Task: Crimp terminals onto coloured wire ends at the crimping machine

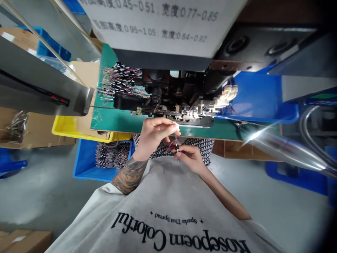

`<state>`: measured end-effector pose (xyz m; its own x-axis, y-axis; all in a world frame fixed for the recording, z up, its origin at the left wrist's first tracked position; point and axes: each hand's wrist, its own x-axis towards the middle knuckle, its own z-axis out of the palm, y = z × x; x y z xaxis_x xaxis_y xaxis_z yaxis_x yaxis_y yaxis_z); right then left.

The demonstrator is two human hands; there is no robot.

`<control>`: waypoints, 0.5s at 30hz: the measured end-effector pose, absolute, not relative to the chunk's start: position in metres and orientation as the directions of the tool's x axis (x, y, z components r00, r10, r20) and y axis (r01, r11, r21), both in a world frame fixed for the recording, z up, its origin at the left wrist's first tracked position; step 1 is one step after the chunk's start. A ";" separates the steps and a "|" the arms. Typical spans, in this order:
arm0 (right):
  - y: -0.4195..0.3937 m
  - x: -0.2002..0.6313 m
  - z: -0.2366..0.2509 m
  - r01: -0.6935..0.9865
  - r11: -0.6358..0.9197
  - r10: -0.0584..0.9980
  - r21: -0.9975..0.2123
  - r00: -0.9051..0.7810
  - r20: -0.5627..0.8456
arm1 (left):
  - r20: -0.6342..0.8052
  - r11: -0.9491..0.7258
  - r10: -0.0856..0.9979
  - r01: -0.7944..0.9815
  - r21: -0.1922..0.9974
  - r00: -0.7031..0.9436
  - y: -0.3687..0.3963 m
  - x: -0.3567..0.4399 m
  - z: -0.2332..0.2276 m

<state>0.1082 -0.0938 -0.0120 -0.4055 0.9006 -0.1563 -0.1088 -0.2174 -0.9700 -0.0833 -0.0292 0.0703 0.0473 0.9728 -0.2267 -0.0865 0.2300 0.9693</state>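
Both hands hold one small wire harness (176, 140), thin coloured wires with a dark sleeve. My left hand (152, 135) pinches the wire tips at the top, just below the front edge of the crimping machine (181, 102). My right hand (191, 156) grips the lower end by the dark sleeve. The harness stands nearly upright between the two hands, close to the green table's edge (118, 121).
A pile of similar harnesses (121, 82) lies on the green table at the left. A blue bin (86, 161) below holds more harnesses. A yellow tray (63, 128) sits at the left, a blue tray (260, 100) at the right, and a shiny metal hose (284, 149) runs along the right.
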 end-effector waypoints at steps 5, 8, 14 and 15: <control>-0.093 0.118 -0.014 -0.163 -0.232 0.869 -0.959 -0.477 -0.129 | -0.199 0.204 0.979 -0.096 0.974 0.052 -0.029 -0.085 0.069; -0.093 0.120 -0.013 -0.119 -0.204 0.864 -0.972 -0.489 -0.121 | -0.209 0.212 0.977 -0.089 0.973 0.042 -0.029 -0.085 0.066; -0.089 0.127 -0.017 -0.135 -0.200 0.838 -0.971 -0.536 -0.098 | -0.201 0.206 0.978 -0.079 0.975 0.062 -0.030 -0.085 0.069; -0.085 0.135 -0.017 -0.141 -0.190 0.837 -0.972 -0.541 -0.085 | -0.201 0.207 0.976 -0.071 0.976 0.082 -0.031 -0.087 0.070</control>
<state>0.1348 -0.0852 -0.0166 -0.5408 0.8368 -0.0854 -0.1407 -0.1901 -0.9716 -0.0867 -0.0306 0.0699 0.0817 0.9761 -0.2012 -0.0712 0.2070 0.9757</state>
